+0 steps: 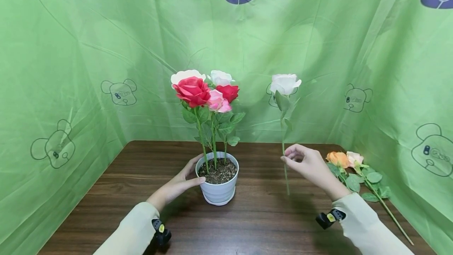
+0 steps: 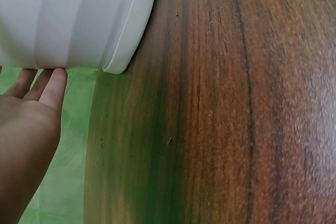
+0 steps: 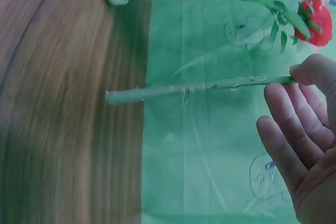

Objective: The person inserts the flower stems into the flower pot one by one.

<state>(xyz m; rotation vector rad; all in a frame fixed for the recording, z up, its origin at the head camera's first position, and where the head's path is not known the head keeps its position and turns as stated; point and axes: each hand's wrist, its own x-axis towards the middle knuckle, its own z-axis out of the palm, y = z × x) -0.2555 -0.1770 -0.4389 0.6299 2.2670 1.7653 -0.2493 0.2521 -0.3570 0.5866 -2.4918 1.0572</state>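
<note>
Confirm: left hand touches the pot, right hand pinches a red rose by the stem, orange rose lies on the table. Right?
Colour's wrong: in the head view the right hand pinches a white rose by the stem. The rest stands: left hand touches the pot, orange rose lies on the table.

Left hand (image 2: 29, 121) — touching white pot (image 2: 68, 19), wooden table (image 2: 210, 103)

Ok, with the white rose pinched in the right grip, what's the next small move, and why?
I'd probably carry the held white rose leftward with the right grip until its stem end is above the soil. That end hangs free to the right of the pot, the soil already holds other roses, and the left grip touches the pot's side.
</note>
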